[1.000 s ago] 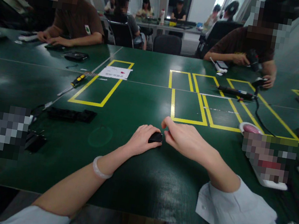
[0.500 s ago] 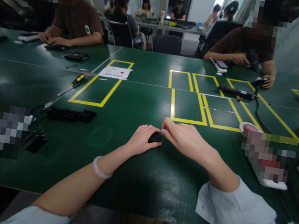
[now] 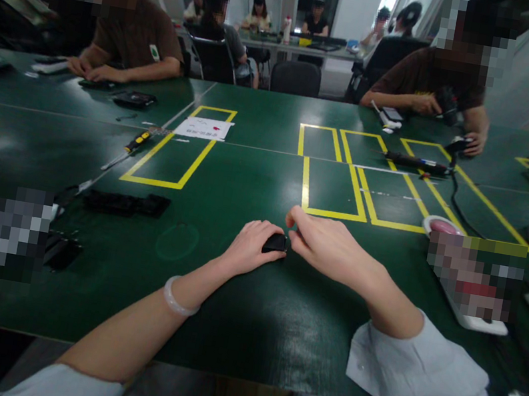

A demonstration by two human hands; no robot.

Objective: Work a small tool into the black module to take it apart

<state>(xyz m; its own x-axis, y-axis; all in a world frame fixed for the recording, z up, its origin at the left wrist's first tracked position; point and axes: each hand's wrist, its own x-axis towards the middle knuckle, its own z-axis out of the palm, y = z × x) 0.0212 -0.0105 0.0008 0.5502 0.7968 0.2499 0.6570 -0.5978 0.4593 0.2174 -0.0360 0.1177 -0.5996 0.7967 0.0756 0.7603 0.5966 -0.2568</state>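
My left hand [image 3: 253, 247] is closed around a small black box-like piece [image 3: 275, 244] that rests on the green table [image 3: 242, 329]. Its fingers lie along the far side and the thumb along the near side, so much of the piece is covered. Just to the right, my right hand [image 3: 320, 242] is held with bent fingers and the thumb drawn in beside the black piece. Whatever those fingers may hold is too small or hidden to make out.
Yellow tape rectangles [image 3: 333, 214] mark the table ahead. At left lie a yellow-black screwdriver [image 3: 138, 142] and black parts [image 3: 126, 202]. A white tray [image 3: 481, 325] stands at right; a cabled black tool [image 3: 417, 163] lies beyond. Two people sit opposite, one holding a dark tool [image 3: 447, 107].
My right thumb has shifted slightly to the right, away from the black piece. My left hand and the piece stay in place.
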